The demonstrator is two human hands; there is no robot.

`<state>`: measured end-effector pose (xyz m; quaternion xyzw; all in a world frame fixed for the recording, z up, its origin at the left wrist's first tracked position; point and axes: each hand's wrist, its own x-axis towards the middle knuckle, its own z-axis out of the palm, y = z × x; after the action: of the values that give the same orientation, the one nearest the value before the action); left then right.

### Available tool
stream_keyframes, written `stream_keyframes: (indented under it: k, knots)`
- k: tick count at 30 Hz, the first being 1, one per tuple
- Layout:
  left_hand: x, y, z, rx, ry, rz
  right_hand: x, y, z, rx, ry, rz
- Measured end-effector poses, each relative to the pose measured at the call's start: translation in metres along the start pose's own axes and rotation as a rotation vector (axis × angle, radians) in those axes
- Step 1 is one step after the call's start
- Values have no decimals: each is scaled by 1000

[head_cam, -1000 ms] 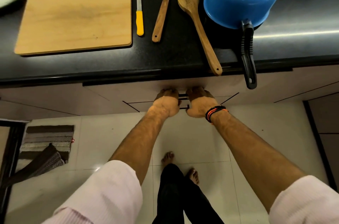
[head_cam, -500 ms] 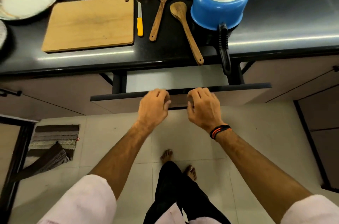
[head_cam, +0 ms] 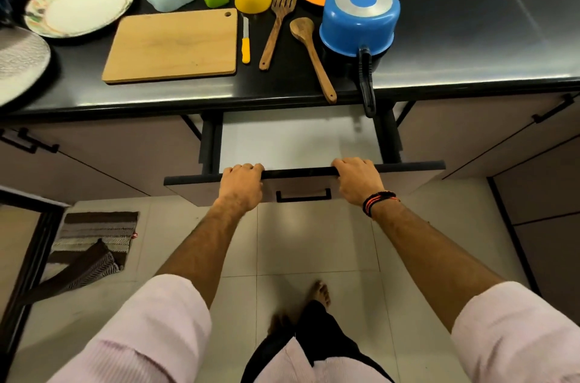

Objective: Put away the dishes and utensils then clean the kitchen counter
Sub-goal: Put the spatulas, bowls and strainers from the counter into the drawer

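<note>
While the left hand (head_cam: 241, 183) and the right hand (head_cam: 356, 180) are each curling their fingers over the top edge of the drawer front (head_cam: 301, 191), one on either side of its handle (head_cam: 303, 196), the drawer (head_cam: 298, 137) is standing open with a bare white floor showing (nothing in it that I can see). This looks like the opening step of putting things away. On the worktop (head_cam: 470, 37) just above are lying the wooden spoon (head_cam: 310, 53), wooden spatula (head_cam: 277, 28), yellow-handled knife (head_cam: 245, 40), cutting board (head_cam: 172, 45) and the upturned blue saucepan (head_cam: 359, 20), its handle overhanging the drawer. The next move is probably calling for one hand to let go and reach up for a utensil, likely the spoon nearest the edge.
</note>
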<state>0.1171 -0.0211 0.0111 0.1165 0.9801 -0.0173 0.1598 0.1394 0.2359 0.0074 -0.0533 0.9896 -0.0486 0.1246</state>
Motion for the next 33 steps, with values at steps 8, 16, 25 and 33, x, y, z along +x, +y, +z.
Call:
stream_keyframes:
  k: [8,16,25,33]
  knots:
    - [-61,1,21,-21,-17,72,-64,-13,24,6,-2,46]
    - [-117,1,45,-101,-67,88,-128,-28,44,2,-3,92]
    - [-161,10,62,-146,-79,69,-173,-29,60,60,29,74]
    - [-176,14,67,-153,-58,48,-187,-30,65,87,30,45]
